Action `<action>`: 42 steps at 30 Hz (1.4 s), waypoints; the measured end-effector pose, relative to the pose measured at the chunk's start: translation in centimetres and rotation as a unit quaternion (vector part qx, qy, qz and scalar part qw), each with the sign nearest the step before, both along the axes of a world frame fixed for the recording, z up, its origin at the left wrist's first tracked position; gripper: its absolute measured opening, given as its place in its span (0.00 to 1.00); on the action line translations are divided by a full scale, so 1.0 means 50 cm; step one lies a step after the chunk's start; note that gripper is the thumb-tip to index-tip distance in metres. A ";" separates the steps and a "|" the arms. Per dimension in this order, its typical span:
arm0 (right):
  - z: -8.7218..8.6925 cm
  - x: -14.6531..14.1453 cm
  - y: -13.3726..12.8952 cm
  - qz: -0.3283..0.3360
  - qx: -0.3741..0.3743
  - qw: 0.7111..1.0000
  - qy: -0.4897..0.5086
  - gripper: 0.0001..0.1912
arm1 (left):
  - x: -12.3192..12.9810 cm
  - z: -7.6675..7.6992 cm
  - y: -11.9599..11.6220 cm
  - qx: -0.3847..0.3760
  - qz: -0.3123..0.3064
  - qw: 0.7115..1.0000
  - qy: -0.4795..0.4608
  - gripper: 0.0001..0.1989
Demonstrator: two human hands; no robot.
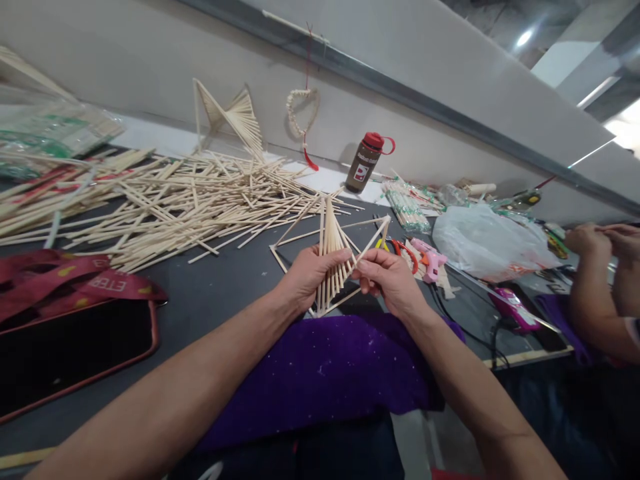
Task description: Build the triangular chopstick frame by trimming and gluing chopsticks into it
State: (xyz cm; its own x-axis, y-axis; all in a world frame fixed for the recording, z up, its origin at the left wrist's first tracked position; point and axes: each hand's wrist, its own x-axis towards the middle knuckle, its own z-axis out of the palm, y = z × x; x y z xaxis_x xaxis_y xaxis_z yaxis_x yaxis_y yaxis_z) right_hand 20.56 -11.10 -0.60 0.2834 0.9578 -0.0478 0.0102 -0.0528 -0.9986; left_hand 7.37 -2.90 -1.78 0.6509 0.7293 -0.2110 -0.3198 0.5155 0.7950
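A stick model of thin pale wooden sticks, fanned out in its middle within an angular frame, is between my hands over the table's front edge. My left hand is closed on the fanned sticks from the left, its thumb lying across them. Thumb and fingers of my right hand pinch a wooden stick at the right side of the model. The fingers behind the model are partly hidden. A purple cloth lies just below both hands.
Loose wooden sticks cover the back left. A phone and red lanyard lie left. A bottle stands behind; a pink glue gun, pliers and plastic bag are right. Another person's hands are far right.
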 end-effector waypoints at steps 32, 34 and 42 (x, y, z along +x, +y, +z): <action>0.001 -0.009 0.001 -0.010 0.019 0.999 -0.034 0.12 | -0.001 0.001 0.001 0.008 -0.009 1.000 0.027 0.09; 0.000 -0.009 0.000 -0.008 0.020 0.999 -0.032 0.12 | -0.001 0.002 0.001 0.006 -0.008 1.000 0.028 0.09; -0.007 -0.008 -0.002 -0.004 0.034 0.999 -0.037 0.11 | 0.000 0.004 0.001 0.002 -0.007 1.000 0.020 0.09</action>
